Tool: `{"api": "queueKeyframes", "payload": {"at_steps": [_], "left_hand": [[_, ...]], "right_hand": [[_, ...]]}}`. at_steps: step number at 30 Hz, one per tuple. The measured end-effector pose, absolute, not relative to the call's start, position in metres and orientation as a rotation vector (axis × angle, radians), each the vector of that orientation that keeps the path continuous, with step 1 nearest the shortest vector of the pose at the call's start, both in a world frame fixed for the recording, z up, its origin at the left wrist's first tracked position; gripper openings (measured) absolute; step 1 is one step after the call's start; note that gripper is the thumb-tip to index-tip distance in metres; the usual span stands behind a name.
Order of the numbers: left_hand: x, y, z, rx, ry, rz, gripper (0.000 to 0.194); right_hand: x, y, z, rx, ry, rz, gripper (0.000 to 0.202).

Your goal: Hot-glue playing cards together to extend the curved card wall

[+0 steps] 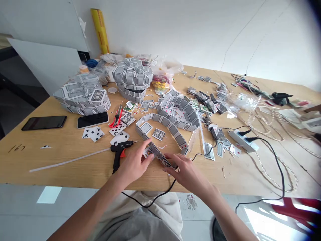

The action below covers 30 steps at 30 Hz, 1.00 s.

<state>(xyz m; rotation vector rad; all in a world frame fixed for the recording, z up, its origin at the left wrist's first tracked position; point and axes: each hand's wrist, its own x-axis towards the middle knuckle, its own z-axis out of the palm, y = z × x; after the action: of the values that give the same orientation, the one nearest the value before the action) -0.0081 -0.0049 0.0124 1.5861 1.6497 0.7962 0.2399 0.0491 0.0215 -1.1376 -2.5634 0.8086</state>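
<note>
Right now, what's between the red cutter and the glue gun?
Face-up playing cards with black pips lie between the red cutter and the glue gun. The head view shows it.

Both bare forearms reach in from the lower corners and converge at the centre, where the left hand [135, 162] and the right hand [184, 169] face each other slightly apart, each with its thumb and fingers closed in a pinch.
</note>
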Motion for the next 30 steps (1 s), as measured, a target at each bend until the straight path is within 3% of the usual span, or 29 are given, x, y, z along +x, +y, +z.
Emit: {"api": "queueKeyframes", "payload": {"at_steps": [4, 15, 24, 30], "left_hand": [[-0.011, 0.005, 0.009, 1.666, 1.638, 0.757, 0.053], [0.0, 0.017, 0.025, 1.587, 1.741, 0.703, 0.031], [-0.007, 0.015, 0.017, 1.627, 1.682, 0.689, 0.049], [-0.008, 0.014, 0.006, 1.622, 1.605, 0.776, 0.049]], "right_hand": [[0.255, 0.041, 0.009, -0.99, -2.53, 0.632, 0.021], [0.252, 0.041, 0.005, -0.942, -2.489, 0.659, 0.015], [0.227, 0.038, 0.018, -1.045, -2.501, 0.666, 0.028], [0.197, 0.047, 0.023, -1.194, -2.513, 0.633, 0.02]]}}
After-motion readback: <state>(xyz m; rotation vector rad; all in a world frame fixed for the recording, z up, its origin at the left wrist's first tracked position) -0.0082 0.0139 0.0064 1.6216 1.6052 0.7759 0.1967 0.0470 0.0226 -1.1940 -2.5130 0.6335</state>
